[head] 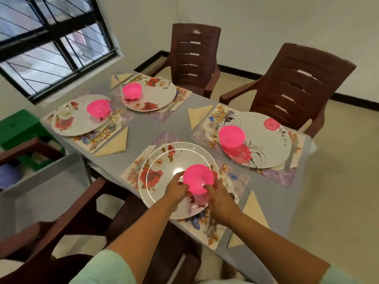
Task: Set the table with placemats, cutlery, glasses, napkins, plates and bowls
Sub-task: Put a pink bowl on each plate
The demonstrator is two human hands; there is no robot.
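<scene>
The pink bowl (198,178) sits on the nearest floral plate (155,177), held between both hands. The left hand (176,188) curls its fingers (180,176) round the bowl's left side, and the right hand (218,194) closes its fingers (208,188) against the near right side, so the bowl lies directly between the two sets of fingers. Whether the bowl's base rests fully on the plate cannot be told. The plate lies under and just left of the fingers, on a floral placemat (129,175) at the near edge of the grey worktop (170,124). Just right of the right fingers a folded cream napkin (253,208) lies on the worktop. Beyond the fingers stand three more settings, each a plate carrying a pink bowl: one to the far right (231,136), one far left (98,108), and one farthest away (132,91). Two brown plastic chairs (297,83) stand past the worktop's far side, and a barred window (51,42) is at the upper left.
</scene>
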